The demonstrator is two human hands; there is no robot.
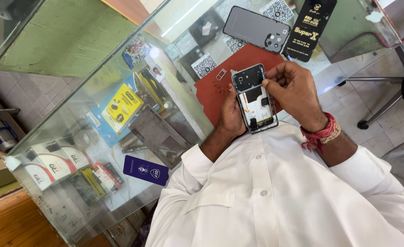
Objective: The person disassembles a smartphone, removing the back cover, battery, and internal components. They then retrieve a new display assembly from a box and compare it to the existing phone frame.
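Opened phone (pixel 255 98) — left hand (pixel 231 114) cradling, right hand (pixel 293 91) above

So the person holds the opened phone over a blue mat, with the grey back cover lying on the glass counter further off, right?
Not quite: the mat is red, not blue, as the head view shows. The rest holds: both hands, left and right, hold the opened phone over it, and the grey back cover lies further off on the glass counter.

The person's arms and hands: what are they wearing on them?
Both arms are in white shirt sleeves, rolled or pushed up the forearms. The right hand has red thread and a beaded band wound round its wrist. The left hand is bare; no gloves or rings show.
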